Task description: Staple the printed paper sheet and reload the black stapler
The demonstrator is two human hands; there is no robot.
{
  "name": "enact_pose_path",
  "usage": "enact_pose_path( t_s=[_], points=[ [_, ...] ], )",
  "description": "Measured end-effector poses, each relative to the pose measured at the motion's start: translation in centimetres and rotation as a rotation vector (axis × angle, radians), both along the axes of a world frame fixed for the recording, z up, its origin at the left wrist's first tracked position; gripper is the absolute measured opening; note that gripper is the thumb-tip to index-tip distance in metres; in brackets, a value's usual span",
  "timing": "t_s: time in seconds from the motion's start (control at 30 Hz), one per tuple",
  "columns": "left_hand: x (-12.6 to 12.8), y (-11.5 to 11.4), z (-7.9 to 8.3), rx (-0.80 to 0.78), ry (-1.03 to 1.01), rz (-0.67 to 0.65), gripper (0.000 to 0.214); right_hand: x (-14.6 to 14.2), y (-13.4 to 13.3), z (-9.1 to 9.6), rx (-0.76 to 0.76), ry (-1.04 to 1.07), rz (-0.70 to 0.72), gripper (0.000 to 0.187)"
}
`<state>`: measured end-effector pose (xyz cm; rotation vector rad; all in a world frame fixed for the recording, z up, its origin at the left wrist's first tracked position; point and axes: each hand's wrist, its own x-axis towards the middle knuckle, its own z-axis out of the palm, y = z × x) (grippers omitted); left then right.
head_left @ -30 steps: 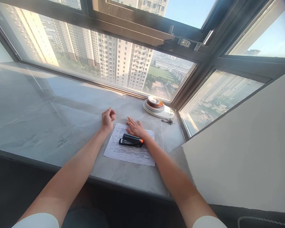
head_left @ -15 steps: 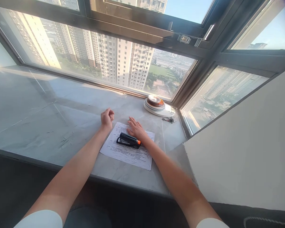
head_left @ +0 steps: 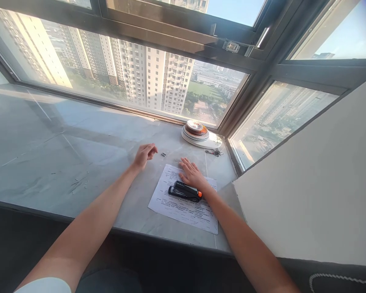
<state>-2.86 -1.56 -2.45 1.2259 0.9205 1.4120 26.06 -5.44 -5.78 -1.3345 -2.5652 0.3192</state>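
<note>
Several printed sheets of paper [head_left: 183,219] lie on the grey windowsill. A black stapler with an orange end [head_left: 185,191] rests on top of them. My right hand [head_left: 192,175] lies flat across the sheets' far edge, fingers stretched out, its wrist beside the stapler's orange end. To the left, off the paper, my left hand [head_left: 144,156] is closed with fingers curled together. Whatever may be inside those fingers is hidden. Just right of its fingertips sit small dark strips [head_left: 164,154] that look like staples, apart from the hand.
A stack of round plates or lids [head_left: 196,133] stands in the window corner, with a small dark cord or keyring [head_left: 214,153] before it. Thin scraps [head_left: 79,182] lie on the left of the sill [head_left: 33,162]. A white wall [head_left: 311,175] bounds the right side.
My right hand, the sheets and the stapler have slid right and towards me. My left hand has turned, fingertips now pointing right. The small strips have come into plain view.
</note>
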Motion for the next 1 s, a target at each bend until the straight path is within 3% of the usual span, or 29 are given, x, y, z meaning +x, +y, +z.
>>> enact_pose_path(
  t_s=[0.17, 0.3, 0.43, 0.53, 0.7, 0.9, 1.0],
  points=[
    [0.9, -1.4, 0.7, 0.032, 0.300, -0.330, 0.036, -0.2, 0.1, 1.4, 0.034, 0.182, 0.002, 0.045],
    [1.4, -1.7, 0.7, 0.160, 0.518, -0.435, 0.028, 1.2, -1.1, 4.5, 0.049, 0.463, 0.003, 0.035],
    [1.8, -1.6, 0.2, 0.300, 0.662, -0.418, 0.018, 1.6, -3.2, 7.0, -0.182, 0.417, 0.293, 0.035],
    [1.8, -1.5, -0.2, 0.318, 0.724, -0.411, 0.015, 0.9, -4.5, 7.2, -0.208, 0.231, 0.423, 0.027],
    [1.6, -1.3, -0.4, 0.311, 0.736, -0.388, 0.012, -0.1, -5.0, 6.1, -0.086, 0.226, 0.361, 0.031],
    [1.5, -1.4, 0.1, 0.327, 0.733, -0.388, 0.010, 0.3, -4.7, 6.0, -0.122, 0.275, 0.361, 0.034],
    [1.7, -1.6, 0.4, 0.258, 0.664, -0.362, 0.009, 0.3, -4.4, 5.7, -0.112, 0.303, 0.335, 0.033]
  ],
)
